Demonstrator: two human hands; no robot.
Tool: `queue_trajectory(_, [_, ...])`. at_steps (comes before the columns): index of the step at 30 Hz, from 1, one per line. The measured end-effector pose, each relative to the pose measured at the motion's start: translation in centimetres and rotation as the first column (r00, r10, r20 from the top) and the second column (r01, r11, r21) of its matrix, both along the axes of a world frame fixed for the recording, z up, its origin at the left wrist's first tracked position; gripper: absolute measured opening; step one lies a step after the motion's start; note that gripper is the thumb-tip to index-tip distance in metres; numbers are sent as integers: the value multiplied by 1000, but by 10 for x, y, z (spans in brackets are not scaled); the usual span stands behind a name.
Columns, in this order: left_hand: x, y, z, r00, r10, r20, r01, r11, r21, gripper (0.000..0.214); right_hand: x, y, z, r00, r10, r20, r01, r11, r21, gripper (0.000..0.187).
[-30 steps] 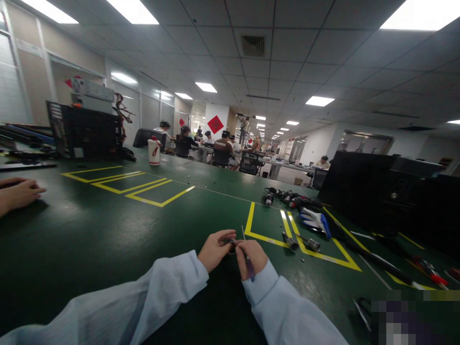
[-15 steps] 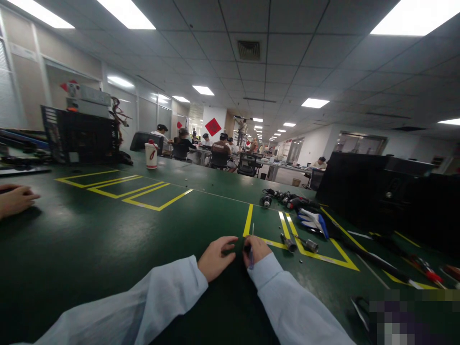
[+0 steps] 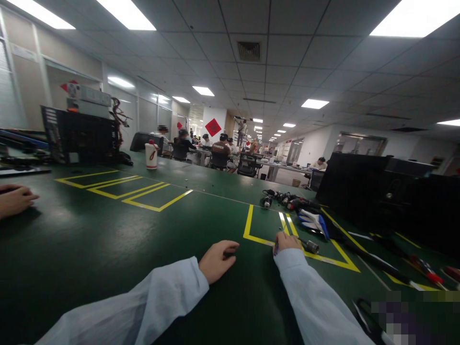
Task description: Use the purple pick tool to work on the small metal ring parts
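My left hand rests on the green table with its fingers curled in and thumb against them; a small dark thing may sit at the fingertips, too small to name. My right hand lies further right on the yellow tape line, closed round a thin purple-handled tool of which only a bit shows. Just right of that hand lies a small metal cylinder. Both arms wear pale blue sleeves.
White and blue gloves and dark small tools lie beyond my right hand. Black computer cases stand at the right and far left. Another person's hand rests at the left edge. A white cup stands far back. Red-handled screwdrivers lie at the right.
My right hand has left my left hand and moved right to the yellow tape line beside the metal cylinder. My left hand has stayed on the table, fingers now curled.
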State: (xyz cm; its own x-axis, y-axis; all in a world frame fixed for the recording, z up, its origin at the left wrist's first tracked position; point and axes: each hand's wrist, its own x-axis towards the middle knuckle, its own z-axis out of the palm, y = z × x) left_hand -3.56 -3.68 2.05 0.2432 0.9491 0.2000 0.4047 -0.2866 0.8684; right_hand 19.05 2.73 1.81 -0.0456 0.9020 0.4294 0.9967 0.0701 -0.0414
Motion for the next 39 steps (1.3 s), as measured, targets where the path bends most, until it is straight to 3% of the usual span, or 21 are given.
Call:
queue_trajectory(7, [0, -1, 3, 999, -6, -39, 6, 1000, 4, 34, 15, 6, 13, 981, -161, -111, 159, 987, -27, 10])
queue_trajectory(11, [1, -2, 5, 998, 4, -60, -2, 999, 35, 32, 28, 10, 7, 962, -229, -148, 222, 973, -62, 15])
queue_trajectory(17, [4, -3, 6, 998, 20, -63, -17, 998, 58, 30, 32, 11, -6, 949, -251, -188, 240, 967, -83, 10])
queue_trajectory(22, [3, -3, 6, 997, 23, -76, -19, 999, 48, 31, 36, 5, 10, 933, -225, -280, 229, 973, -18, 4])
queue_trajectory(25, [1, -1, 2, 998, 11, -65, -7, 998, 56, 32, 28, 1, 19, 922, -153, -356, 184, 981, 54, 6])
queue_trajectory(28, [1, 2, -1, 998, 5, -61, -2, 999, 50, 32, 2, -7, 16, 899, -6, -437, 72, 988, 135, 7])
queue_trajectory(34, [5, 5, -3, 999, 13, 36, -15, 999, 48, 35, -71, -28, -20, 743, 339, -577, -205, 936, 287, 14])
queue_trajectory(39, [5, -1, 4, 998, -3, 58, -2, 996, 86, 34, -95, -36, -40, 629, 468, -621, -305, 883, 357, 17])
